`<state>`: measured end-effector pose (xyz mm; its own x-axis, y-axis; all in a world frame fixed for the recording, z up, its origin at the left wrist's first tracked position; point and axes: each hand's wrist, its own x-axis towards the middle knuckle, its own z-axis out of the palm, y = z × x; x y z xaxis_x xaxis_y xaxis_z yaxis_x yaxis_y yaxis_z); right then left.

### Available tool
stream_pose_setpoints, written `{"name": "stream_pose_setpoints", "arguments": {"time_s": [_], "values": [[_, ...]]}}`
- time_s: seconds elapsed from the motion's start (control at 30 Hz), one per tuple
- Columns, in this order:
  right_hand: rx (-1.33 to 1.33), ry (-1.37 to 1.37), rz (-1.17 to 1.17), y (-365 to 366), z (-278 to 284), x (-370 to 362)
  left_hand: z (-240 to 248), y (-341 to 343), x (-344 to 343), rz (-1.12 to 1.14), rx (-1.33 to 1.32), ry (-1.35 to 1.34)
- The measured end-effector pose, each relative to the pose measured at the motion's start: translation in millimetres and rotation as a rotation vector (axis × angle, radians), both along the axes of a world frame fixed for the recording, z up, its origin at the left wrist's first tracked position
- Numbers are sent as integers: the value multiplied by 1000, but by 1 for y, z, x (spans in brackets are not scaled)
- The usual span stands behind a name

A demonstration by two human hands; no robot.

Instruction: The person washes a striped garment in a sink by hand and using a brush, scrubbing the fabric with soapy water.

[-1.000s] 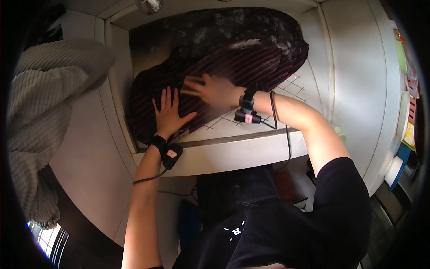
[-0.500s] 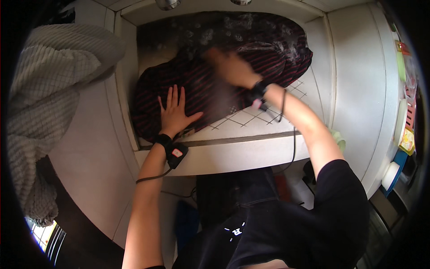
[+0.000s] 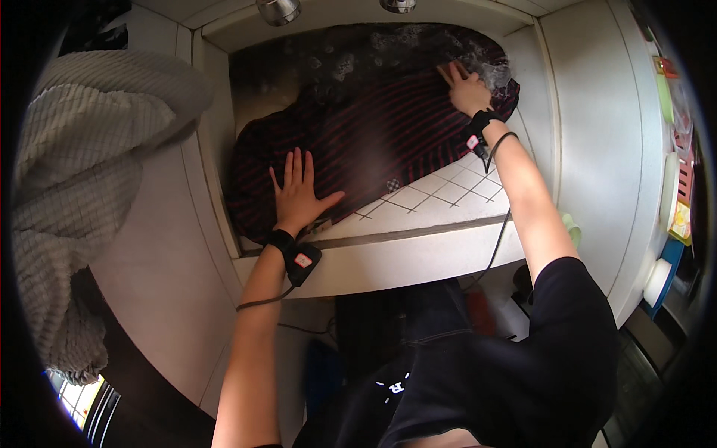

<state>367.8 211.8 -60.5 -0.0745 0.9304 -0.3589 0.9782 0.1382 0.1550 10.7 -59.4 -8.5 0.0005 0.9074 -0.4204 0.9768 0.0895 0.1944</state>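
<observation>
A wet dark garment with thin red stripes lies spread across a tiled basin, its far part among soapy water and white suds. On the garment's near left part my left hand rests flat, fingers spread and thumb out to the right. Over at the far right part, next to a patch of foam, my right hand presses on the fabric with its fingers stretched apart. Neither hand grips the cloth. Black straps with small boxes and cables circle both wrists.
Two metal taps jut over the basin's far edge. A grey ribbed cloth hangs over the ledge on the left. The basin's raised front rim runs close to my body. Along the right stand several items, among them a red basket.
My right hand has moved from the garment's middle out to its far right part, and the striped fabric there lies smoother. My left hand stays on the same part of the cloth.
</observation>
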Motion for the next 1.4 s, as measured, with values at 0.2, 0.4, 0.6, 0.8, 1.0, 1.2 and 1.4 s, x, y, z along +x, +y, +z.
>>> {"name": "stream_pose_setpoints", "arguments": {"time_s": [0.2,0.4,0.6,0.8,1.0,1.2,1.4], "values": [[-424,677,689,-138,63,-119,0,-1,1,-10,2,7],[-112,239,329,-79,46,-12,-4,-2,-2,-30,-3,24],[26,178,-216,-11,35,90,0,1,-1,-7,26,-15],[-267,1256,-686,-14,23,58,24,-1,11,-44,-4,-102],[-91,1130,-631,-32,14,20,41,6,27,-203,66,-63],[-257,1926,-1255,-30,77,32,38,14,42,-140,58,-54],[45,2266,-1277,-18,163,32,55,24,37,102,131,-345]]}}
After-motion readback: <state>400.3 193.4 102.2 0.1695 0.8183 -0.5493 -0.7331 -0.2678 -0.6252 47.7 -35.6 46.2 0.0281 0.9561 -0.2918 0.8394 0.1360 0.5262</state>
